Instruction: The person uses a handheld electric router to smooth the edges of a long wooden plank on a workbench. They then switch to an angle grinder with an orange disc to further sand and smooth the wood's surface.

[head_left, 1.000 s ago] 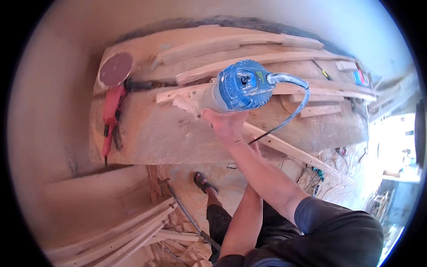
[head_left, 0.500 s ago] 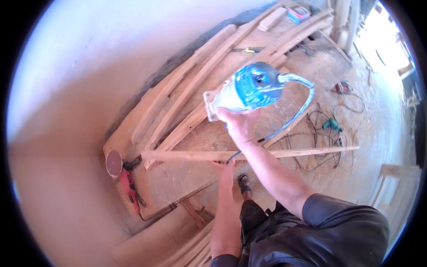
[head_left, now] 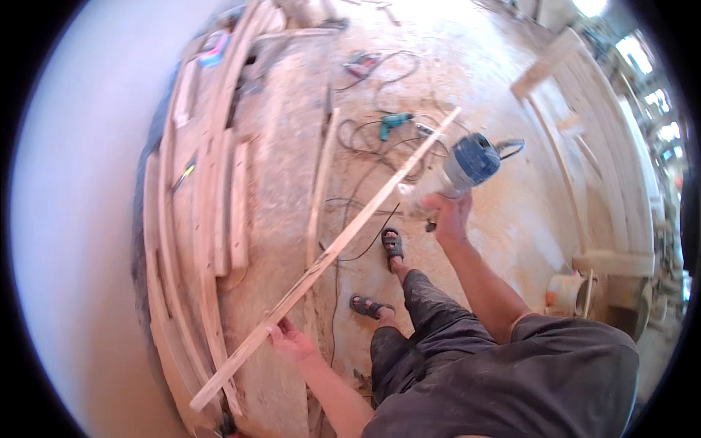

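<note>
Two hands were in use. Left hand (head_left: pixel 290 337): fingers closed around a long thin wooden strip (head_left: pixel 332 252), gripped near its lower end; the strip ran diagonally up and to the right across the workbench (head_left: pixel 281 168), its far end out over the sawdust-covered floor (head_left: pixel 504 219). Right hand (head_left: pixel 447 216): clenched around a blue-topped power tool (head_left: pixel 460 169), held out above the floor, its cord trailing off behind it. Stacked wooden slats (head_left: pixel 212 190) lay along the bench's left side. One teal drill (head_left: pixel 394 124) with tangled cables rested on the floor beyond. Sandalled feet (head_left: pixel 380 274) stood beside the bench.
</note>
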{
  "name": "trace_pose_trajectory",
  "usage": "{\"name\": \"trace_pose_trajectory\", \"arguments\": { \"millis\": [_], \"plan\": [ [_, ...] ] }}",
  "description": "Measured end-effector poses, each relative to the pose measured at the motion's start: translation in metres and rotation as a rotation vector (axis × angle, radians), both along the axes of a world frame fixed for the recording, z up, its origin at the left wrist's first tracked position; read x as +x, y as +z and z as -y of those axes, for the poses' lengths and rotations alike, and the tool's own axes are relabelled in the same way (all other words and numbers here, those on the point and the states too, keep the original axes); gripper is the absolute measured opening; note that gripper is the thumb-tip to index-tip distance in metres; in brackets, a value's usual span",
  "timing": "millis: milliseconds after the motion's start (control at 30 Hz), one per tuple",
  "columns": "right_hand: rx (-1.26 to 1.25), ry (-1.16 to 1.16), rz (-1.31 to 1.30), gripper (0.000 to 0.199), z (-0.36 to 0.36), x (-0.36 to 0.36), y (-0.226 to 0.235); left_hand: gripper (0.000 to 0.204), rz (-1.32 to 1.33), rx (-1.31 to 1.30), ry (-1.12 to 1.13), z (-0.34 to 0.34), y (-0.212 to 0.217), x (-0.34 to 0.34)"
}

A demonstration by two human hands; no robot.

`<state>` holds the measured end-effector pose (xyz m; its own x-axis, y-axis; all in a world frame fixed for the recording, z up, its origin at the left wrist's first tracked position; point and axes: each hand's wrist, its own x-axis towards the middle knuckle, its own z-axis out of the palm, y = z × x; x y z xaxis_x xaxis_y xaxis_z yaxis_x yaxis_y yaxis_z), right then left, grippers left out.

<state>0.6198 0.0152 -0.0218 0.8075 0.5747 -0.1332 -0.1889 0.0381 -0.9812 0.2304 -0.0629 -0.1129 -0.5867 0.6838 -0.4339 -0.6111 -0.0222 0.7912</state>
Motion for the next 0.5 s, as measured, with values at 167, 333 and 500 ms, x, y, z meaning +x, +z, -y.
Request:
{"name": "trace_pose_trajectory", "arguments": {
  "millis": [167,333,500],
  "plan": [
    [-0.198,-0.344,0.019,0.048,0.114,0.119,-0.038,0.048,0.198,0.285,-0.356,-0.073,-0.008,0.071],
    [-0.233,-0.615,-0.009,0.054,0.175,0.179,-0.048,0.051,0.382,0.228,-0.438,-0.157,-0.030,0.176],
    [-0.210,-0.810,-0.066,0.057,0.166,0.211,-0.040,0.063,0.386,-0.125,-0.307,-0.228,-0.055,0.286]
  ]
}}
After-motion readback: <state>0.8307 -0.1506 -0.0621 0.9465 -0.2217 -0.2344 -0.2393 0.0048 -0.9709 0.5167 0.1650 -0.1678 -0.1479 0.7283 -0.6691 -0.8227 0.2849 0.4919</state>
